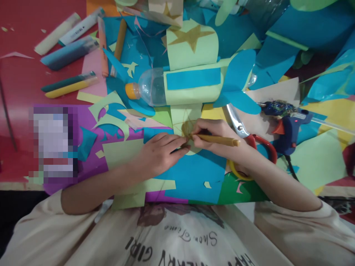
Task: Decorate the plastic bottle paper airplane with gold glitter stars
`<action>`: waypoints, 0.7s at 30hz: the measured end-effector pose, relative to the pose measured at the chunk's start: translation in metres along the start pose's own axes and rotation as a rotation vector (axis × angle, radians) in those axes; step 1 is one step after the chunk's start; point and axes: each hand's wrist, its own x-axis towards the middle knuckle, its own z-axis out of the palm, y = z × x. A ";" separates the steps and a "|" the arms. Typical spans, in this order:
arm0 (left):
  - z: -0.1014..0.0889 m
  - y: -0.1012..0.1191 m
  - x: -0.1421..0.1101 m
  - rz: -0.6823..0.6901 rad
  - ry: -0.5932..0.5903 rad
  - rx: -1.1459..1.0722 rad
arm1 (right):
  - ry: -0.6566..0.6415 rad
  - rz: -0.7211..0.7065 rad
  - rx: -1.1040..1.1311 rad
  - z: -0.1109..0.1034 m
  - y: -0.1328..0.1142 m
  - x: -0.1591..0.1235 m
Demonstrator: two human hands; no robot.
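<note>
A plastic bottle [152, 87] with an orange cap lies on its side, wrapped in pale green paper with a blue strip [193, 78]. Pale green wings stick out on both sides of it; the far wing [177, 55] bears a brown-gold star [192, 37]. On the near wing [177, 112], a star outline is partly coloured in. My right hand [212, 135] is closed around a brown-gold marker [219, 140], its tip at that star. Fingers stretched out, my left hand [163, 151] rests flat beside the near wing's edge, close to the marker tip.
Several markers [69, 55] lie at the upper left. Red-handled scissors [240, 127] and a blue glue gun [291, 129] with a glue stick are at the right. Paper scraps [111, 111] cover much of the table. A blurred-out device [54, 144] sits at the left.
</note>
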 end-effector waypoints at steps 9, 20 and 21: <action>0.001 0.000 0.000 -0.003 -0.002 0.009 | -0.035 -0.011 -0.036 -0.005 -0.007 0.002; -0.003 0.000 0.003 0.025 0.009 0.019 | -0.006 -0.034 -0.075 -0.004 -0.003 0.003; -0.003 0.000 0.003 0.029 0.008 0.020 | 0.034 -0.042 -0.086 -0.005 -0.003 0.004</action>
